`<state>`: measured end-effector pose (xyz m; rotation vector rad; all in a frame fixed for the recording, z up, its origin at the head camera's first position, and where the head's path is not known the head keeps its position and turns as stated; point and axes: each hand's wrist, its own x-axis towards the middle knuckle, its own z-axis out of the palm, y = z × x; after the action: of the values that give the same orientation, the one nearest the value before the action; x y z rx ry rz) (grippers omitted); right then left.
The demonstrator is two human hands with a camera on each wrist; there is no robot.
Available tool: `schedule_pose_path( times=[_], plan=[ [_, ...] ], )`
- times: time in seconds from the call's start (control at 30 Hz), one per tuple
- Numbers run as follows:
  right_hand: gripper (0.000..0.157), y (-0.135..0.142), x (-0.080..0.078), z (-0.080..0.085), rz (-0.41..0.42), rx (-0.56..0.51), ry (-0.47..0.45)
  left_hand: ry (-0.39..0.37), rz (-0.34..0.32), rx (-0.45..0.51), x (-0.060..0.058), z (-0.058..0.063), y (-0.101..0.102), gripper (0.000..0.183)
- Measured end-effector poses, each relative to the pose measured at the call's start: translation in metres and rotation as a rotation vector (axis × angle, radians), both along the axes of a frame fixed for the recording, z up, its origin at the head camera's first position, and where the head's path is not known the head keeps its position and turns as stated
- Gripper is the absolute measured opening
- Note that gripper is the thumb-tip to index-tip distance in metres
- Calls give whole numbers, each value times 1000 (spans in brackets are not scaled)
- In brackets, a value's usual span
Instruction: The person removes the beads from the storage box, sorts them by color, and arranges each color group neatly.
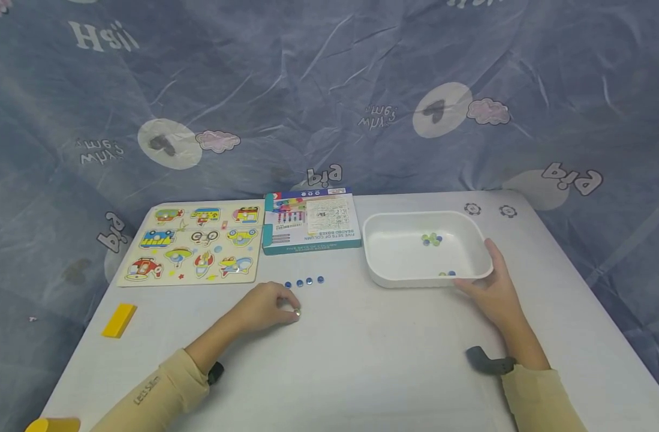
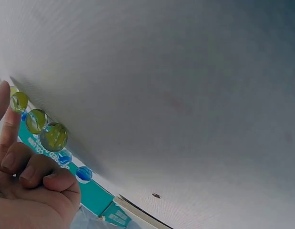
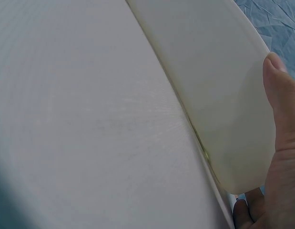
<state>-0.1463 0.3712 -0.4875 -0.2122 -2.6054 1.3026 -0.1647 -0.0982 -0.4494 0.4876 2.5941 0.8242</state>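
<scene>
Marble of clear, yellow-green-swirled glass (image 1: pixel 298 312) sits left of centre on the near side of a row of round, blue-swirled glass marbles (image 1: pixel 309 281), pinched between thumb and forefinger of the left hand (image 1: pixel 261 307), while the right hand (image 1: pixel 495 295) grips the near right corner of a white, rounded-rectangular tray (image 1: pixel 394 278). I expect it light, hard and slippery, ready to roll, so I'd take it across its widest part; it looks glossy and see-through.
</scene>
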Motion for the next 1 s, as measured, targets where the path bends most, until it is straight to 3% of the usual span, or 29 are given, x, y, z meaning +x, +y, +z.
schedule_pose_path(
  times=[0.6, 0.8, 1.0],
  plan=[
    [110, -1, 1, 1, 0, -11, 1, 2, 28, 8, 2, 2, -2, 16],
    [110, -1, 0, 0, -1, -9, -6, 51, -4, 60, 0, 24, 8, 23],
    [111, -1, 0, 1, 4, -16, -3, 97, -95, 120, -9, 52, 45, 22]
  ],
)
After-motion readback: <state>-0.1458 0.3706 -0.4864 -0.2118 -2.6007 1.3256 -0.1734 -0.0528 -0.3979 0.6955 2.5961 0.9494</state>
